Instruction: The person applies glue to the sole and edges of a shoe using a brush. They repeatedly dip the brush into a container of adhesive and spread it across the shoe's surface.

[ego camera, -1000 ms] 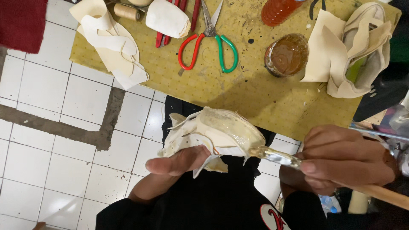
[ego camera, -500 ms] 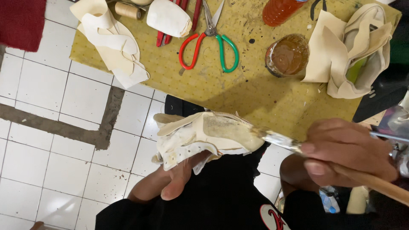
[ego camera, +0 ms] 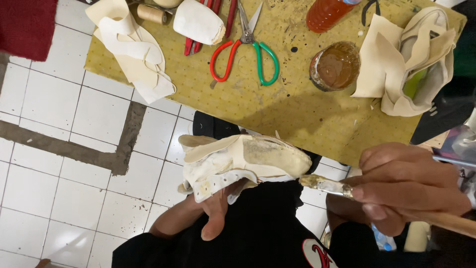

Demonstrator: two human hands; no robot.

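My left hand (ego camera: 210, 211) holds a cream shoe upper (ego camera: 245, 161) from below, over my lap, with the thumb pointing down. The piece shows punched eyelet holes on its lower flap and glue stains on top. In my right hand (ego camera: 409, 186) is a wooden-handled glue brush (ego camera: 325, 184), its glue-caked tip touching the right end of the upper.
A yellow work board (ego camera: 277, 109) on the tiled floor carries scissors with one red and one green handle (ego camera: 245, 47), a jar of brown glue (ego camera: 336, 67), an orange bottle (ego camera: 327, 12), red-handled tools, a thread spool and cream uppers at both ends (ego camera: 134, 49) (ego camera: 416, 64).
The shoe upper has turned and shifted slightly left in my left hand. The brush tip has stayed against its right end while my right hand moved a little.
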